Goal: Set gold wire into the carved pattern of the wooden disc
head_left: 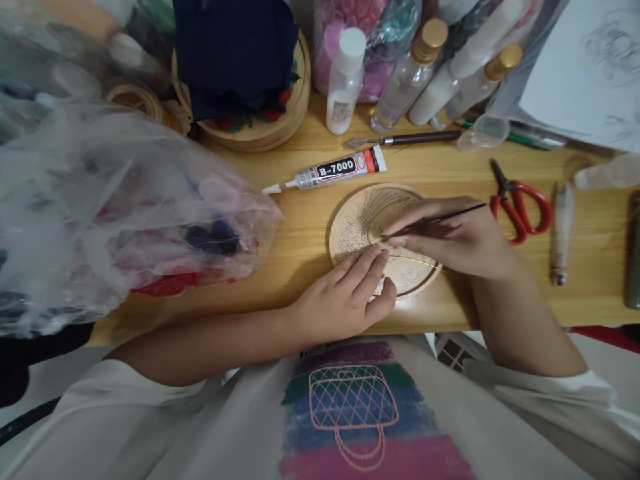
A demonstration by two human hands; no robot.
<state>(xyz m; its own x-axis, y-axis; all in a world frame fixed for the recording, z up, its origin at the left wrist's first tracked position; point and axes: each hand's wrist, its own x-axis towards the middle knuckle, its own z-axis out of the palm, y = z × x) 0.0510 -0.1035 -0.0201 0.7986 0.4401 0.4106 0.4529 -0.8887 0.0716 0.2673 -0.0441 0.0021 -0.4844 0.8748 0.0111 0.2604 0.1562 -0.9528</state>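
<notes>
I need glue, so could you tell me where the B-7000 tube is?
Head view, centre: the B-7000 tube lies on the table between the round wooden disc and the white bottle.

Left hand point(345, 297) palm down, fingers point(367, 265) stretched flat together, thumb out to the side, bare left forearm point(215, 340) angling in from lower left, right hand point(457, 243) knuckles up, fingertips pinched shut pointing left, right forearm point(515, 320) coming in from lower right
</notes>
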